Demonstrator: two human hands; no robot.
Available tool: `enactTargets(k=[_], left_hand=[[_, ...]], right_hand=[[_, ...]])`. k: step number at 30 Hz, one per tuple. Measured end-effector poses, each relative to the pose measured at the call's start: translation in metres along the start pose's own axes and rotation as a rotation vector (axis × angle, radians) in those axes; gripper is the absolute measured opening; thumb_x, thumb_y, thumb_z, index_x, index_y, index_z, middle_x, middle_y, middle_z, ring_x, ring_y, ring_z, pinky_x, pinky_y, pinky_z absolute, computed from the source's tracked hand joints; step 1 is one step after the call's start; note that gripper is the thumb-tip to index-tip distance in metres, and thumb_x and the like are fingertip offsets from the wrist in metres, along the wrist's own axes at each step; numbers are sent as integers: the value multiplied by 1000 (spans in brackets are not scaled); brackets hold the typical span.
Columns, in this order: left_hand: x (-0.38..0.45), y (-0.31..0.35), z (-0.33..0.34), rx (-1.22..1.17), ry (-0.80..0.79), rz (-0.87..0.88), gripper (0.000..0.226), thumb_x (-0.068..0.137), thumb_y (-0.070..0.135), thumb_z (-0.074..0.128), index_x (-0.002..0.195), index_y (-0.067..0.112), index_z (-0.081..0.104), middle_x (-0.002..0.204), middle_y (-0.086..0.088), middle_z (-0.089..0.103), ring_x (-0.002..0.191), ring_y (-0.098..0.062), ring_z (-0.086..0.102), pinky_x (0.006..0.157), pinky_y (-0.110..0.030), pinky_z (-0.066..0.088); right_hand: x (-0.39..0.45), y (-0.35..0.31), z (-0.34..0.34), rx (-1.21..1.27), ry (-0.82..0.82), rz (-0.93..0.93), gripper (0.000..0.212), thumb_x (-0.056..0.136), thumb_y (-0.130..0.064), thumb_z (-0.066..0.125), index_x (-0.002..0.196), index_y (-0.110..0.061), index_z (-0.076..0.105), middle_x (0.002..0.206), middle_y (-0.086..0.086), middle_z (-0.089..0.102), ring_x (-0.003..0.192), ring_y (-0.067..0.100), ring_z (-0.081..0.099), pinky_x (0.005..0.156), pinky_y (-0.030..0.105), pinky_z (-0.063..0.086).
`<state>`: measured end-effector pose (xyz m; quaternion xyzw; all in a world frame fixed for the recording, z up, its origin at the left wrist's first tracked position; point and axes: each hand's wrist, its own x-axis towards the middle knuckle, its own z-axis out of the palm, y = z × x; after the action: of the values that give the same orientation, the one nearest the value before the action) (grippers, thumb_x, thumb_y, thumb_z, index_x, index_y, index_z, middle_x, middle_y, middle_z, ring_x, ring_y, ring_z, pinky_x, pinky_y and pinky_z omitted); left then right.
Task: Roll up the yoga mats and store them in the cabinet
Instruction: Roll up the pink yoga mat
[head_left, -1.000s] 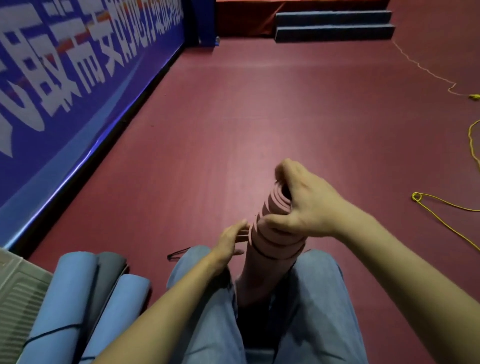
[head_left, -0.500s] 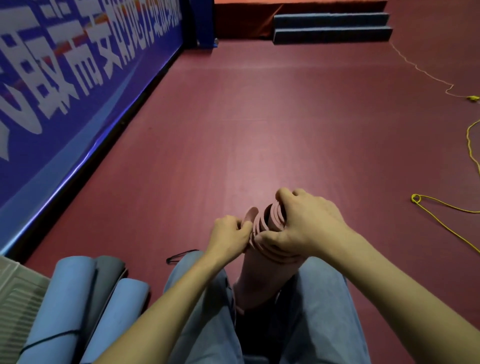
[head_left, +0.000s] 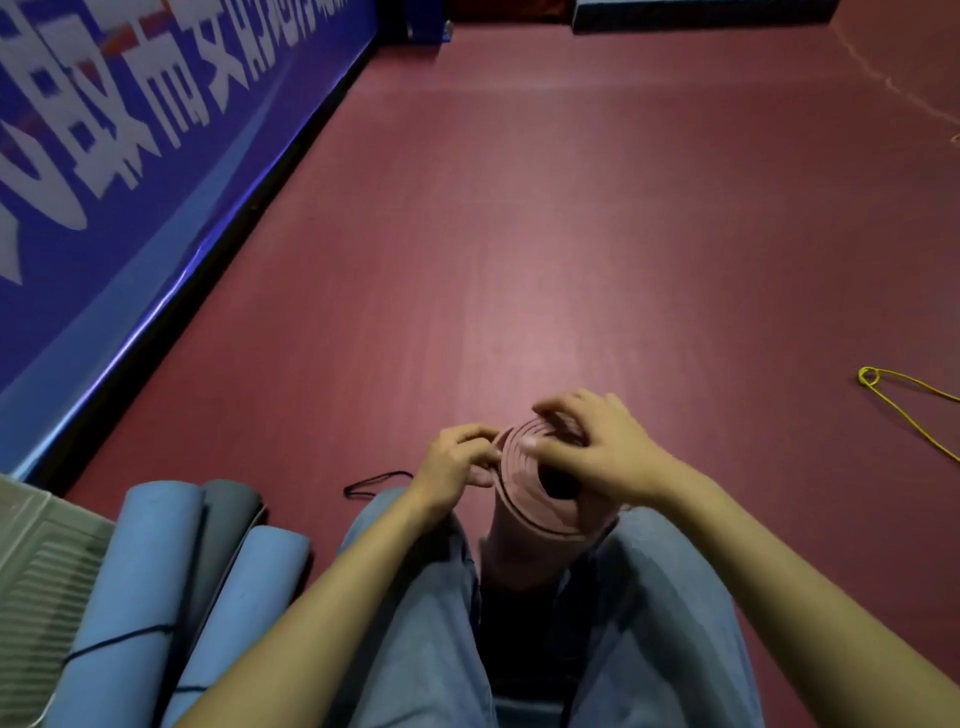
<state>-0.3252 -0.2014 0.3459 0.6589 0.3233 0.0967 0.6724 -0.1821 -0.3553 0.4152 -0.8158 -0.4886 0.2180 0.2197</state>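
A rolled pink yoga mat (head_left: 524, 525) stands on end between my knees, its spiral top facing me. My left hand (head_left: 454, 462) pinches the outer layers at the roll's left edge. My right hand (head_left: 597, 447) lies over the top right of the roll, with its fingers curled round the layers there. Three rolled mats lie at the lower left: a blue mat (head_left: 124, 597), a grey mat (head_left: 228, 514) and a second blue mat (head_left: 244, 613), with a thin black cord across the blue ones.
A black elastic strap (head_left: 374, 480) lies on the red floor left of my knee. A blue banner wall (head_left: 130, 156) runs along the left. A grey ribbed panel (head_left: 36, 571) sits at the lower left. Yellow cord (head_left: 904, 400) trails at the right.
The pink roll has sunk lower between my knees and its top now faces me. My left hand rose from the strap side to the roll's edge; my right shifted over the top.
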Motion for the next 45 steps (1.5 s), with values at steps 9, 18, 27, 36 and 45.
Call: enactTargets(k=[9, 18, 27, 36, 45], left_hand=[[97, -80, -65, -192, 380, -272, 26, 98, 5, 48, 80, 6, 67, 67, -7, 72, 54, -16, 64, 45, -18, 47], [211, -300, -125, 1065, 101, -588, 27, 93, 21, 53, 118, 15, 61, 129, -9, 65, 119, -31, 62, 93, -39, 51], [259, -433, -129, 1450, 52, -488, 35, 104, 22, 47, 139, 18, 45, 140, -3, 47, 127, -23, 49, 101, -36, 41], [211, -199, -115, 442, -318, 19, 16, 98, 26, 55, 87, 16, 53, 77, 7, 71, 71, -12, 62, 71, -37, 48], [64, 78, -118, 180, -604, 108, 28, 96, 40, 63, 78, 21, 74, 66, -5, 53, 61, -9, 48, 63, -18, 42]], right_hand=[[101, 86, 50, 818, -40, 563, 36, 103, -38, 50, 101, -6, 68, 79, 7, 72, 56, 16, 60, 54, 24, 36], [204, 164, 165, 212, -411, 600, 37, 95, -43, 59, 87, -8, 68, 89, 11, 75, 81, 30, 69, 67, 30, 51], [220, 143, 180, 228, -452, 505, 32, 91, -55, 60, 86, -24, 67, 82, -6, 70, 78, 9, 63, 77, 27, 50], [234, 84, 137, 171, -355, 63, 90, 83, -48, 77, 155, -34, 26, 162, -13, 23, 153, 6, 9, 120, 28, 20], [114, -5, -29, 1027, -771, 257, 59, 98, -62, 39, 62, -15, 41, 51, -6, 23, 39, 8, 20, 44, 24, 23]])
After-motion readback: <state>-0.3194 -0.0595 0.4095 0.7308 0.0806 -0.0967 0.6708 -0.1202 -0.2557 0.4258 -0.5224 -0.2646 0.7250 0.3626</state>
